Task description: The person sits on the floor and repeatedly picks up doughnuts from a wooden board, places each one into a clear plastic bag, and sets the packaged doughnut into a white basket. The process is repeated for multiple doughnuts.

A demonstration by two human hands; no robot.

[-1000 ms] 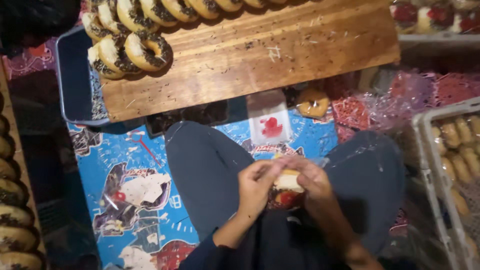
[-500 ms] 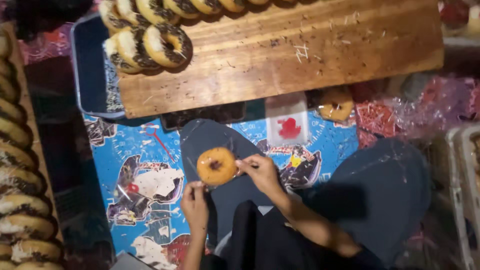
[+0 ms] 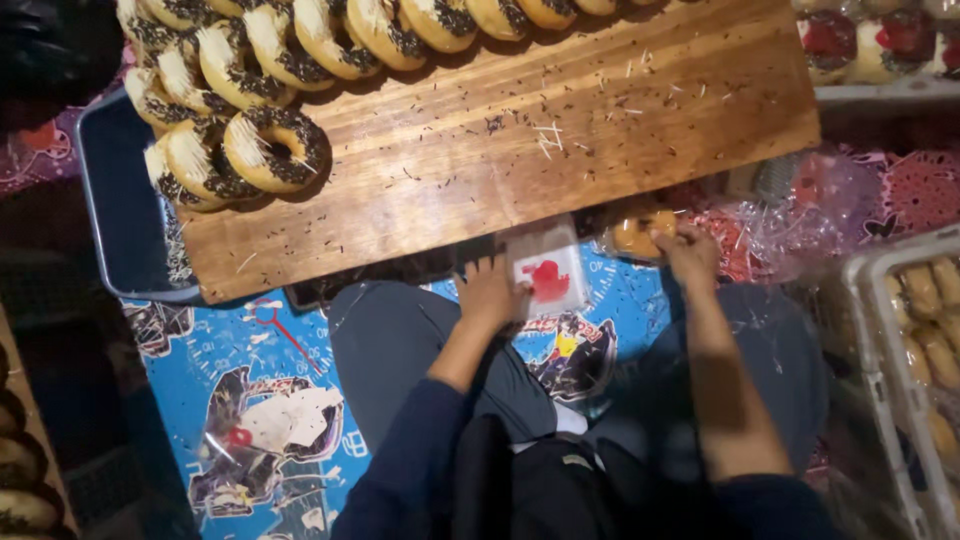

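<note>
My left hand [image 3: 490, 293] reaches forward to the near edge of the wooden board [image 3: 520, 150] and grips the left side of a small white packet [image 3: 550, 272] with a red mark. My right hand [image 3: 688, 252] is further right, its fingers curled over a plain golden donut [image 3: 632, 236] that lies just below the board's edge. Part of that donut is hidden under the hand. Chocolate-sprinkled donuts [image 3: 270, 145] lie in rows on the board's far left.
A grey tray [image 3: 120, 220] sticks out under the board's left end. A white crate of plain donuts [image 3: 925, 320] stands at the right, beside crumpled clear plastic [image 3: 800, 200]. More donuts [image 3: 20, 460] line the left edge. A blue printed mat [image 3: 250, 400] covers the floor.
Both hands have moved from my lap forward to the board's near edge. The donut held over my knee half a second ago is no longer there.
</note>
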